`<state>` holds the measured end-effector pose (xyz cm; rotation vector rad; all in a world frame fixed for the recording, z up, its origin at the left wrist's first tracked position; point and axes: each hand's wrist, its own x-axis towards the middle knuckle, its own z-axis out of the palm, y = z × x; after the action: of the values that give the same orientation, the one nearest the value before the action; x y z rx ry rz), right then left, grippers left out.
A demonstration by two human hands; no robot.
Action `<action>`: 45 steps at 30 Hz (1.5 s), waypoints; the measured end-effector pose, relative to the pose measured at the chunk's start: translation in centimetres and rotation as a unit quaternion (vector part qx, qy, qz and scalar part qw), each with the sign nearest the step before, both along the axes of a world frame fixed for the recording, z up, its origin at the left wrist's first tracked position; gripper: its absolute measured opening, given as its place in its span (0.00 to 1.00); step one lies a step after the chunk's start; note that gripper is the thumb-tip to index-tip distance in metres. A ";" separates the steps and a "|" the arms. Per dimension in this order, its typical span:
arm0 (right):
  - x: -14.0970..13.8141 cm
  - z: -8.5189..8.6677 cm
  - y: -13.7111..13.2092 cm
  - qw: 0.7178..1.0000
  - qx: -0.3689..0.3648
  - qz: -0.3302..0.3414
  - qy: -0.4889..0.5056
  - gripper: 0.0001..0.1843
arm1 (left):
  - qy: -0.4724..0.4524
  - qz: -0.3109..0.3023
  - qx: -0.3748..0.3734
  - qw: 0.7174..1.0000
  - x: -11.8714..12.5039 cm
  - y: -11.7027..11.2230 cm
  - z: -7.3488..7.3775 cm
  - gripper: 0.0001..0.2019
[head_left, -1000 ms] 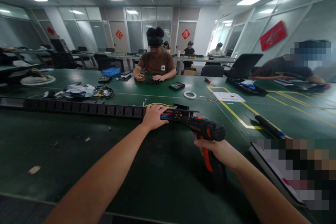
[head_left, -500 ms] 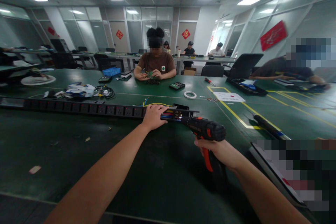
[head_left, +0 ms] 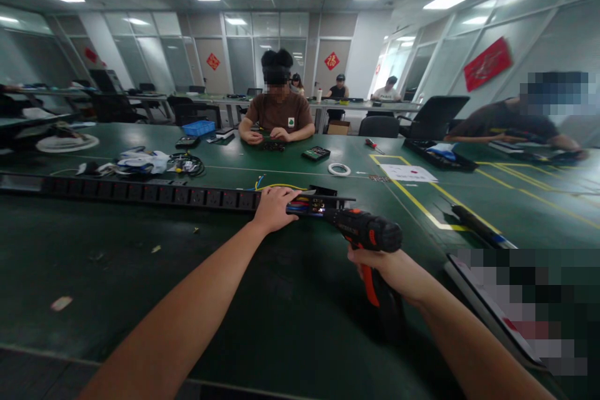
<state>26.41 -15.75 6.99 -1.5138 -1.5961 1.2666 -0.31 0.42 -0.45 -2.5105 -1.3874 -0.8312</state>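
A long black power strip (head_left: 210, 198) with a row of sockets lies across the green table. My left hand (head_left: 274, 209) is closed over its right part, beside an opening where red and blue wires (head_left: 297, 207) show. Behind the strip, a yellow wire (head_left: 285, 186) and a blue one stick out. My right hand (head_left: 387, 265) is wrapped round the handle of a black and orange cordless drill (head_left: 368, 229). The drill points left, its nose at the lit right end of the strip; whether the bit touches a screw cannot be made out.
Beyond the strip lie a roll of white tape (head_left: 339, 169), a cable bundle (head_left: 187, 164) and a red-handled screwdriver (head_left: 374, 145). To the right are a dark pen-like tool (head_left: 482, 225) and a flat framed board (head_left: 497, 312). A co-worker (head_left: 280, 109) sits opposite; another is at right.
Both my hands, the drill and the strip look the same as before. The co-worker opposite has lowered the small green board they hold.
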 end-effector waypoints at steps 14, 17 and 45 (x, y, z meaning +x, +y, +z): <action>-0.2 0.3 -0.2 1.000 -0.003 -0.004 0.005 0.11 | -0.002 0.001 -0.020 1.000 0.1 -0.4 0.5 0.35; -0.3 0.4 -0.2 1.000 -0.006 -0.002 0.000 0.11 | -0.003 0.000 -0.016 1.000 0.1 -0.5 0.5 0.35; -0.3 0.1 -0.3 1.000 -0.003 -0.005 0.021 0.12 | -0.009 0.002 -0.015 1.000 0.2 -0.4 0.4 0.35</action>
<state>26.10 -16.01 7.11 -1.4883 -1.5565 1.2907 -0.15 0.07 -0.09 -2.5276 -1.4190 -0.8401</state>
